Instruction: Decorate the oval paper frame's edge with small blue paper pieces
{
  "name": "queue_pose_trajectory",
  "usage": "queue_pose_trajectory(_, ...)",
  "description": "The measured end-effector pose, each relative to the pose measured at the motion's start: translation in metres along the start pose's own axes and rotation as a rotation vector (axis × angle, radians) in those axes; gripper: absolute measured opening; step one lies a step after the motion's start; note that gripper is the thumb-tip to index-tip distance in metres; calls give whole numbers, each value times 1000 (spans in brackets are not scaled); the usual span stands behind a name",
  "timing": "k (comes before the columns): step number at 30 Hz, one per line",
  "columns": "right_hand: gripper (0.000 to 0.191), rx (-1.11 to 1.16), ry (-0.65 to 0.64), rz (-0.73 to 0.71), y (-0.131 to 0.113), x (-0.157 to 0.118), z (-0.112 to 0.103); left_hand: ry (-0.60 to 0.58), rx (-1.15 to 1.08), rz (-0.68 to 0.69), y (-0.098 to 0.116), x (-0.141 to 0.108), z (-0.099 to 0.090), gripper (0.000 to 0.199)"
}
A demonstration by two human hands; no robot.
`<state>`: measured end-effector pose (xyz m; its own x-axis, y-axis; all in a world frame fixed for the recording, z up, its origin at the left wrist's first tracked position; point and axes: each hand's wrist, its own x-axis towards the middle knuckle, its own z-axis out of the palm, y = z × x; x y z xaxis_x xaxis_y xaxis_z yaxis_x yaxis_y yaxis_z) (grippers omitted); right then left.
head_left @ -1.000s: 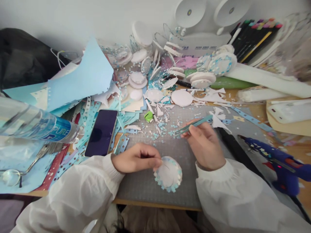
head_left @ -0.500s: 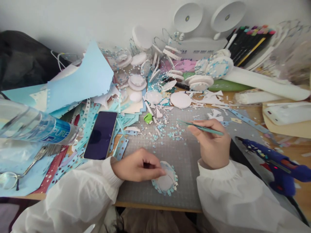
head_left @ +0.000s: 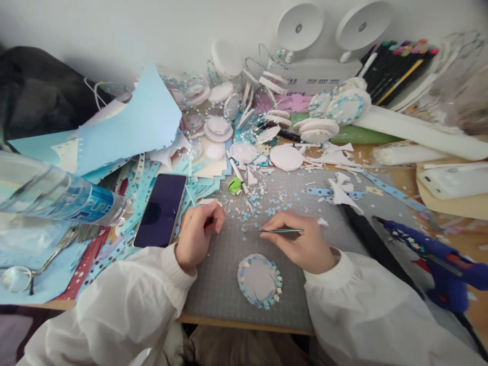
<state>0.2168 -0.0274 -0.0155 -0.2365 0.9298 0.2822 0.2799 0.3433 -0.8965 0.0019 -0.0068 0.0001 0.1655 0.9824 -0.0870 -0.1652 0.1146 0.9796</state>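
Note:
My right hand (head_left: pixel 295 239) pinches a pair of thin teal tweezers (head_left: pixel 284 231), tips pointing left among small blue paper pieces (head_left: pixel 263 206). A white disc (head_left: pixel 260 280) edged with small blue and cream pieces lies flat on the grey cutting mat (head_left: pixel 221 300), below and between the hands. My left hand (head_left: pixel 200 231) is curled just right of the phone, raised off the disc. Its fingers are bent inward, and whether anything small is between them is hidden.
At left lie a phone (head_left: pixel 160 211), a water bottle (head_left: pixel 91 201) and paper sheets (head_left: pixel 129 119). A blue glue gun (head_left: pixel 430 259) rests at right. Decorated discs (head_left: pixel 218 127) and paper scraps crowd the back. A green clip-like item (head_left: pixel 234 185) sits mid-mat.
My left hand has let go of the disc's edge and moved up and left. My right hand has come left and down with the tweezers, bringing their tips to the blue pieces.

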Motion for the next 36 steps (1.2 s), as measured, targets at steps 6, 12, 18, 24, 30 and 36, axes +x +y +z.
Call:
queue_pose_trajectory(6,11,41,84,51,-5,3,-6,25,-11,-41,-1,3,0,37)
queue_pose_trajectory(12,13,224,159,111,-7,5,-12,-77,158,-30,4,2,3,22)
queue_pose_trajectory(18,11,341,201,98,-6,1,-9,-239,338,-21,0,-4,7,23)
queue_pose_trajectory(24,12,356,165,132,-9,2,-8,-287,346,8,0,-6,7,22)
queue_pose_trajectory(30,14,440,212,186,-3,-1,-8,-275,361,42,1,-6,7,24)
queue_pose_trajectory(36,14,433,233,180,-5,-1,-8,-268,398,81,0,-6,7,25)
